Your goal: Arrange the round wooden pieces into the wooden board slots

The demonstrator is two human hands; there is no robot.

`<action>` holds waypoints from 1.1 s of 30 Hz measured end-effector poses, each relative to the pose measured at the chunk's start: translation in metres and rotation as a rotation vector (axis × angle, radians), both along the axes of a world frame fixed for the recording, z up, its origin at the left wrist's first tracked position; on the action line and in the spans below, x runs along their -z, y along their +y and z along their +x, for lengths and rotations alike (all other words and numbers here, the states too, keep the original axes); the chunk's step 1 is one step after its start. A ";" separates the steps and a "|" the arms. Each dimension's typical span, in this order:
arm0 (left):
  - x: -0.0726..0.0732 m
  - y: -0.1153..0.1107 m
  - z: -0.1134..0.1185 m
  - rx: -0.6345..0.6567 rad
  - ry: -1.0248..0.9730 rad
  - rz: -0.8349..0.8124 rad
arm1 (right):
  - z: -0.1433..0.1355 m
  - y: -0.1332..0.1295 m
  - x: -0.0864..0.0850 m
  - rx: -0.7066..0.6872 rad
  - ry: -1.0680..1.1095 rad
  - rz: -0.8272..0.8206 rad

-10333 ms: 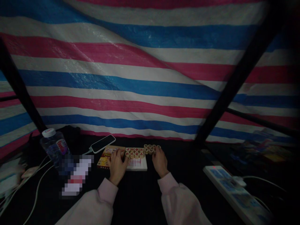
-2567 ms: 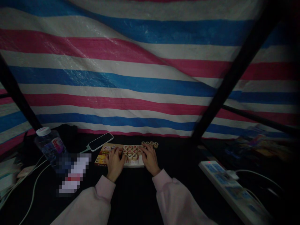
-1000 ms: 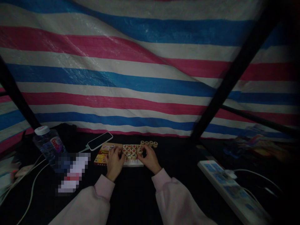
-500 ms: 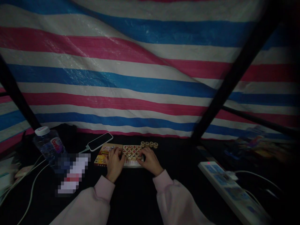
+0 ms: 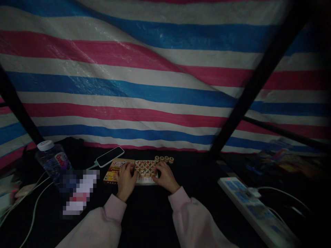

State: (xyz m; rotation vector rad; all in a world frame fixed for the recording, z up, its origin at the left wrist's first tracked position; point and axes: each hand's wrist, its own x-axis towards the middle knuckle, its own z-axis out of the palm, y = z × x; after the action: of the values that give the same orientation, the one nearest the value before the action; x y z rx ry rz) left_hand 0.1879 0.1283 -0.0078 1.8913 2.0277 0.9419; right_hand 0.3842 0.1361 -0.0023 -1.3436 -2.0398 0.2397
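Observation:
A shallow chess box (image 5: 111, 174) with a printed, picture-covered left part lies on the dark tabletop. To its right, round Chinese chess pieces (image 5: 142, 167) with red and black characters stand in rows on a white tray part (image 5: 146, 181). My left hand (image 5: 126, 181) rests over the printed part, fingers apart and bent a little, the thumb beside the left end of the rows. At the right end, my right hand (image 5: 167, 177) has thumb and fingertips closed around a piece, which they partly hide. Behind it stands a short row of several loose pieces (image 5: 164, 159).
A white-edged phone (image 5: 110, 156) with a cable lies behind the box. On the left stands a clear plastic jar (image 5: 55, 162) with a white lid. A power strip (image 5: 248, 199) with plugs runs along the right. Striped sheeting (image 5: 129, 86) and dark frame poles (image 5: 248, 93) enclose the table.
The view has shifted very slightly. Both hands and the chess pieces keep their places.

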 end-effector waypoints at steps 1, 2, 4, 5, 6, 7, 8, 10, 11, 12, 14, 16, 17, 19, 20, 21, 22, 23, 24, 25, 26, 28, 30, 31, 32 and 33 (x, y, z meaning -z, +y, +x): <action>0.000 0.000 0.000 0.003 -0.001 0.000 | -0.001 0.001 -0.001 0.003 0.028 0.012; 0.000 0.000 0.000 0.004 -0.003 -0.001 | -0.001 0.001 -0.001 0.016 0.061 0.033; 0.000 0.000 0.000 0.004 -0.005 -0.004 | -0.001 0.002 -0.001 0.102 0.123 0.099; 0.000 0.000 0.000 0.003 -0.007 -0.006 | 0.000 0.003 -0.001 0.180 0.136 0.134; 0.000 0.000 0.000 0.002 -0.009 -0.008 | 0.001 0.004 0.001 0.271 0.132 0.162; -0.001 0.000 0.000 0.002 -0.011 -0.011 | 0.004 0.005 0.003 0.364 0.112 0.179; -0.001 -0.001 0.000 0.004 -0.012 -0.014 | 0.006 0.006 0.006 0.452 0.082 0.183; -0.001 -0.001 0.000 0.008 -0.010 -0.022 | 0.012 0.010 0.014 0.589 0.012 0.157; -0.002 -0.001 0.000 0.007 -0.008 -0.026 | 0.015 0.011 0.018 0.632 -0.019 0.135; -0.002 -0.001 0.000 0.006 -0.006 -0.026 | 0.017 0.013 0.022 0.662 -0.044 0.111; -0.002 -0.001 0.000 0.003 -0.002 -0.023 | 0.021 0.016 0.029 0.687 -0.084 0.058; -0.002 -0.001 0.000 0.004 0.002 -0.016 | 0.022 0.018 0.033 0.689 -0.114 0.008; -0.001 -0.001 0.000 0.004 0.005 -0.014 | 0.023 0.019 0.035 0.695 -0.126 -0.004; -0.001 -0.001 0.000 0.002 0.010 -0.012 | 0.023 0.019 0.037 0.707 -0.145 0.009; -0.001 -0.001 0.000 0.002 0.011 -0.011 | 0.023 0.019 0.037 0.710 -0.150 0.030; -0.001 -0.001 0.000 0.003 0.010 -0.010 | 0.023 0.019 0.038 0.708 -0.151 0.052; -0.001 -0.001 0.000 0.003 0.009 -0.009 | 0.024 0.019 0.039 0.704 -0.149 0.068; -0.001 -0.001 0.000 0.004 0.008 -0.007 | 0.024 0.020 0.039 0.698 -0.145 0.073; -0.001 -0.001 0.000 0.003 0.008 -0.004 | 0.025 0.020 0.039 0.692 -0.139 0.065; 0.000 -0.001 0.000 0.003 0.008 -0.002 | 0.026 0.021 0.039 0.685 -0.131 0.046; 0.000 -0.001 0.000 0.005 0.008 0.000 | 0.027 0.022 0.039 0.676 -0.123 0.024; 0.000 -0.001 0.000 0.010 0.006 0.005 | 0.029 0.023 0.039 0.668 -0.102 -0.007; 0.000 -0.001 0.000 0.010 0.005 0.000 | 0.031 0.024 0.038 0.681 -0.069 -0.004; 0.000 -0.001 0.000 0.007 0.006 -0.005 | 0.031 0.025 0.038 0.694 -0.049 0.007; 0.000 -0.001 0.000 0.004 0.008 -0.010 | 0.031 0.025 0.038 0.705 -0.029 0.016; 0.000 0.000 0.000 0.003 0.010 -0.014 | 0.030 0.025 0.038 0.713 -0.011 0.022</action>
State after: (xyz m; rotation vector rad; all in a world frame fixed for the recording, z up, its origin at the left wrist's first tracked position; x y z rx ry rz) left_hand 0.1877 0.1280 -0.0079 1.8950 2.0317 0.9161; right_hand 0.4144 0.1613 -0.0406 -1.9508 -1.4411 -0.1102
